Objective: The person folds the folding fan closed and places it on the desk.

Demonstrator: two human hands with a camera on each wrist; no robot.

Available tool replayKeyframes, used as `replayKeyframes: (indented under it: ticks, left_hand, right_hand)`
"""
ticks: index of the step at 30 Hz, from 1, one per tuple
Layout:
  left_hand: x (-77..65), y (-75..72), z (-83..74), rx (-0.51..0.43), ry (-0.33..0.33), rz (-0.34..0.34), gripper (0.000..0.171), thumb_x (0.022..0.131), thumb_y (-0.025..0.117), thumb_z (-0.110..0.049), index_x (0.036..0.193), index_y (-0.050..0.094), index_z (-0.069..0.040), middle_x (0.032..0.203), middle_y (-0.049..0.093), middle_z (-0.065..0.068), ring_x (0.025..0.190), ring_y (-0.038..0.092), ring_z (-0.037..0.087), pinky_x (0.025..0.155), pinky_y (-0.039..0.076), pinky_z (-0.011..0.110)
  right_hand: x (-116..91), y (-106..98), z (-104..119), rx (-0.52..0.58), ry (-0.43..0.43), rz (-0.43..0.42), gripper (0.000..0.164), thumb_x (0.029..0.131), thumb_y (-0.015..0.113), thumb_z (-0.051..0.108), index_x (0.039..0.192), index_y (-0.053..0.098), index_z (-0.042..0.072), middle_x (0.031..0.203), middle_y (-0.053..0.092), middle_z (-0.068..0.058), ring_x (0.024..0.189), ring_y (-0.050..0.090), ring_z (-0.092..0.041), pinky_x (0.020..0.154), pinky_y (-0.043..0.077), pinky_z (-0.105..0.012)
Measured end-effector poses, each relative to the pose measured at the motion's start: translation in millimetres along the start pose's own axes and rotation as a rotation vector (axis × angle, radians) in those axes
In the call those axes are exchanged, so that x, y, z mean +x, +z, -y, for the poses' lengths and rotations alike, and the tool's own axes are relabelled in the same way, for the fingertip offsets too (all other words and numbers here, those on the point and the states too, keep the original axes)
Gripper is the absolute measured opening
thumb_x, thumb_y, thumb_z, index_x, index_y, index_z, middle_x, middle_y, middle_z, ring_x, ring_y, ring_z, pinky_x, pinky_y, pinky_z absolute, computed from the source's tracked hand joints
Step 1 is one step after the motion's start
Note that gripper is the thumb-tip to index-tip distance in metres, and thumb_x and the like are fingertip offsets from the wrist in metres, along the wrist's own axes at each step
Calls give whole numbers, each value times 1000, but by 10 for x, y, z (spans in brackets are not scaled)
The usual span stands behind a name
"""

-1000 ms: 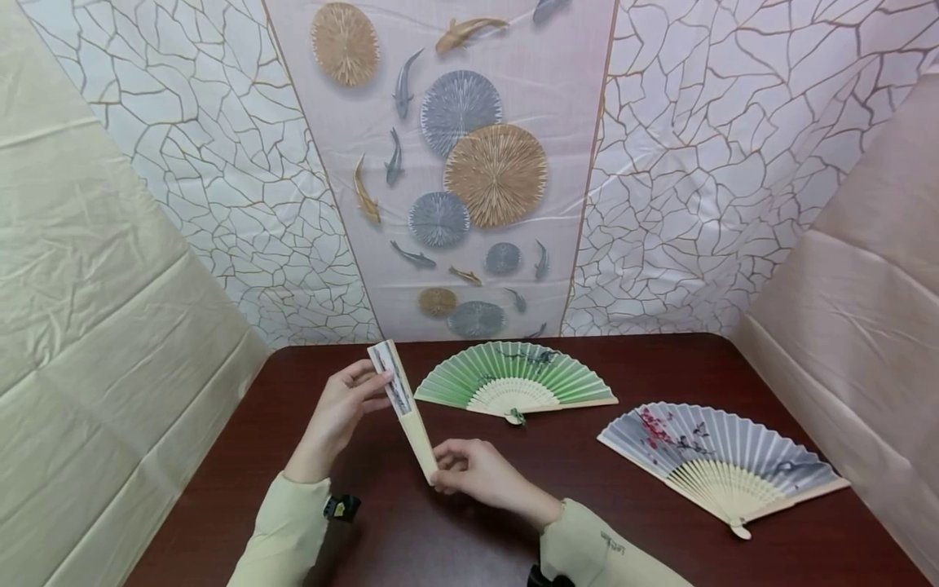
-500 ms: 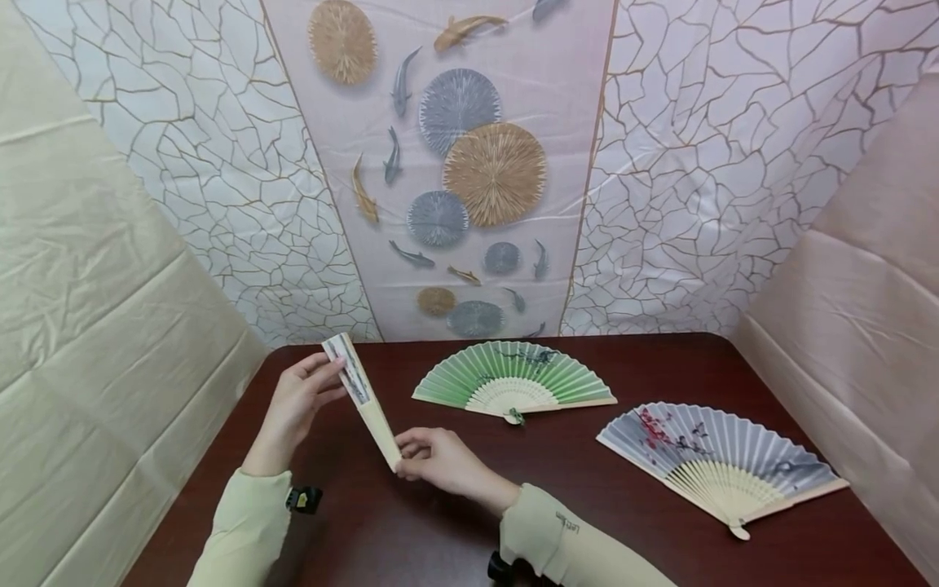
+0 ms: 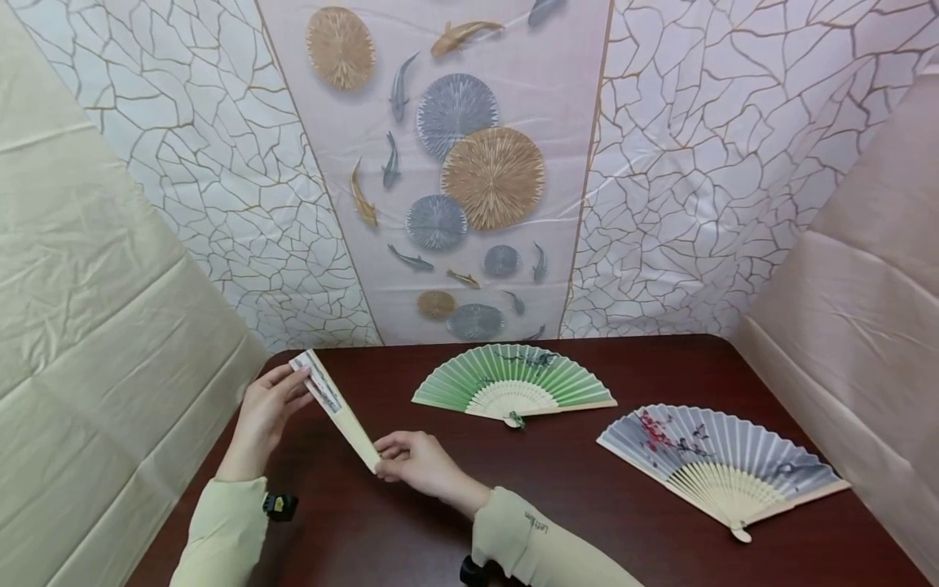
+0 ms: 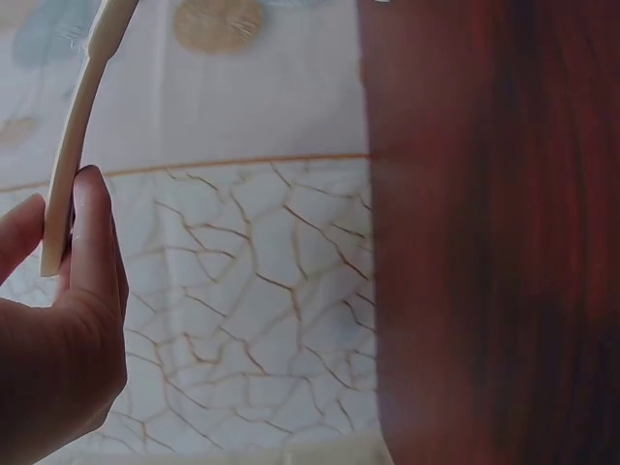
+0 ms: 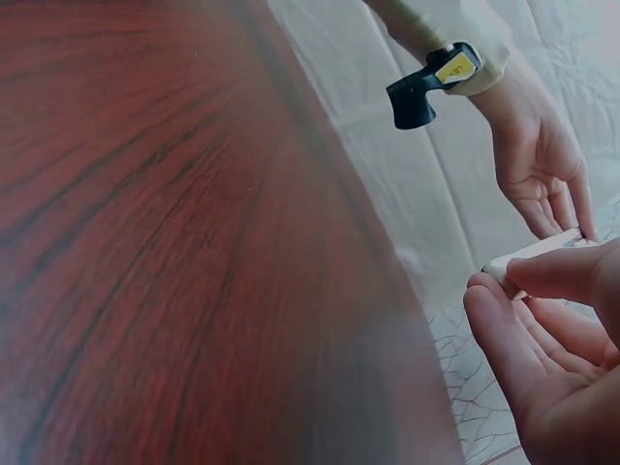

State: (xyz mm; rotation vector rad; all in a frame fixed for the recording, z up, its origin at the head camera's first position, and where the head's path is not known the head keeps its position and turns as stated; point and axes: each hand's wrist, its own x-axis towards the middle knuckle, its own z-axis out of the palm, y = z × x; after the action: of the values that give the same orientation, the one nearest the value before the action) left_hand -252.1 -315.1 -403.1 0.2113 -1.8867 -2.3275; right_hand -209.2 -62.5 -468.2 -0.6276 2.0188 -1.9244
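Observation:
A folded hand fan [image 3: 337, 410] slants between my two hands over the left part of the table, its patterned cloth end up and left. My left hand [image 3: 266, 412] pinches that upper end between thumb and fingers; the left wrist view shows the fan's pale edge [image 4: 73, 165] between them. Its narrow pivot end is pinched by my right hand [image 3: 420, 463], and the right wrist view shows the thumb and fingertips around the tip [image 5: 502, 276]. To the right, a spread green fan [image 3: 513, 379] lies at the back, and a spread grey fan [image 3: 715, 452] with red blossoms lies nearer.
The dark red-brown table [image 3: 587, 505] is enclosed by a patterned cloth backdrop [image 3: 660, 204] behind and pale cloth walls [image 3: 88, 326] at the sides. A black wrist camera [image 3: 280, 506] is strapped on the left arm.
Both hands have carried the folded fan to the left, and it tilts further over to that side. The two spread fans stay where they were.

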Motion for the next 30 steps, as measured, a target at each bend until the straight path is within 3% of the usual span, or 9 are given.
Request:
replayKeyframes:
  ticks: [4, 14, 22, 30]
  left_hand:
    - [57, -108, 81, 37, -21, -26, 6, 98, 68, -14, 102, 65, -11, 86, 69, -6, 81, 68, 7, 77, 59, 24]
    - [188, -376, 233, 125, -74, -20, 46, 100, 66, -21, 138, 49, 0, 93, 67, -14, 87, 65, 1, 83, 57, 23]
    - [233, -577, 431, 173, -158, 19, 51, 101, 64, -14, 143, 44, 7, 92, 68, -14, 87, 67, 2, 85, 57, 24]
    - [230, -694, 558, 281, -186, 73, 56, 105, 56, -11, 148, 31, 14, 100, 64, -10, 87, 65, 1, 86, 57, 25]
  right_hand:
    - [70, 52, -100, -10, 22, -18, 25, 85, 69, -11, 110, 70, -6, 87, 70, -12, 79, 72, -25, 68, 61, -27]
    - [87, 166, -214, -41, 65, -24, 27, 84, 68, -12, 109, 72, -4, 84, 70, -9, 76, 73, -24, 66, 61, -28]
    - [51, 223, -317, -19, 118, 1, 23, 84, 68, -12, 106, 71, -5, 82, 71, -12, 76, 73, -26, 65, 61, -30]
    - [63, 259, -351, -27, 134, 19, 22, 83, 68, -13, 104, 71, -6, 80, 70, -9, 73, 72, -22, 64, 61, -30]
